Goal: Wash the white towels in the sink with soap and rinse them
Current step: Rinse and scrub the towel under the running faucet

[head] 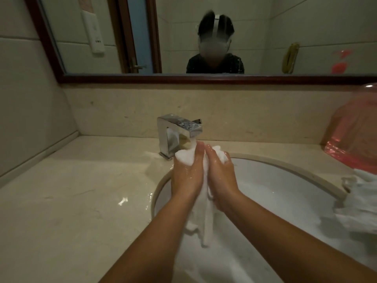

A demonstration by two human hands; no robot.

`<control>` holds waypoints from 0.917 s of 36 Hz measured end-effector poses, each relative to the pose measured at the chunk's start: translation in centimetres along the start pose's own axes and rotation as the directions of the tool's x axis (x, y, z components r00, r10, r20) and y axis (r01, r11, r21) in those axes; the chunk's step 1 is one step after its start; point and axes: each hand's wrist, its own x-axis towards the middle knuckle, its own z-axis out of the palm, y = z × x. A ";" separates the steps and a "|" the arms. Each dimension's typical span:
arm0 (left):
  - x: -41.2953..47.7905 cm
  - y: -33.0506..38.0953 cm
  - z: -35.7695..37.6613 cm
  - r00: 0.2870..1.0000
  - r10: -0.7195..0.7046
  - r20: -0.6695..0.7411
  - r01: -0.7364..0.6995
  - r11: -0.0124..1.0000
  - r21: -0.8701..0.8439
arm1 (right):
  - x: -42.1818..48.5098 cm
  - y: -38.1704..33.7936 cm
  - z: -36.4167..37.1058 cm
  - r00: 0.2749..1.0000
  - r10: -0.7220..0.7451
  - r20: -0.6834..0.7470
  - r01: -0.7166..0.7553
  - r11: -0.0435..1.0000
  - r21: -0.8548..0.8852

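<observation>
From the head view, the towel (201,203) sits pressed between both hands over the far left part of the sink (285,180), just under the spout of the tap (179,129); its long axis runs roughly from the tap toward the person, the bunched top poking out beyond the fingertips and the loose tail hanging down between the wrists toward the bowl. The left hand (186,174) lies flat against the towel's left side with fingers fairly straight, pressing rather than clenching; the right hand (221,176) curls round the towel's right side, its fingers wrapping the bunched cloth near the top. Both hands are wet, and both sit equally near the towel, one on each flank; neither is free.

The relation that matters for the coming move, as a judgement: the top of the towel is right beneath the spout, so a rinse or rub needs only a short slide along that same axis, while the hanging tail lies nearer the person and well below the flow; whether water is running cannot be told for sure.

A second towel (359,201) lies heaped on the sink's right rim, well apart from the hands, nearer the right one; beside it stands a pink basin (355,135) on the surface (61,201); a mirror (204,37) hangs above.
</observation>
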 end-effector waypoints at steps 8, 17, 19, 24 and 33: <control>0.3 1.0 0.0 0.982 -0.088 -0.167 0.092 0.996 0.016 | -0.2 0.1 1.0 0.986 -0.104 -0.131 0.097 0.993 -0.062; 0.6 0.8 0.0 0.983 -0.120 -0.141 0.124 0.992 0.017 | 0.6 -0.4 -0.7 0.987 -0.110 -0.114 0.081 0.969 -0.232; 0.5 0.8 -0.1 0.987 -0.130 -0.099 0.132 0.991 0.020 | 0.5 -0.5 -0.7 0.992 -0.068 -0.102 0.050 0.984 -0.171; 0.1 0.7 -0.2 0.999 -0.050 -0.002 0.050 0.999 -0.001 | 1.1 -1.5 -1.9 0.997 -0.023 -0.080 0.022 1.000 -0.011; 0.1 1.0 -0.1 0.952 -0.297 0.075 0.301 0.952 -0.046 | 1.5 -1.5 -2.1 0.997 -0.020 -0.077 0.036 0.977 0.212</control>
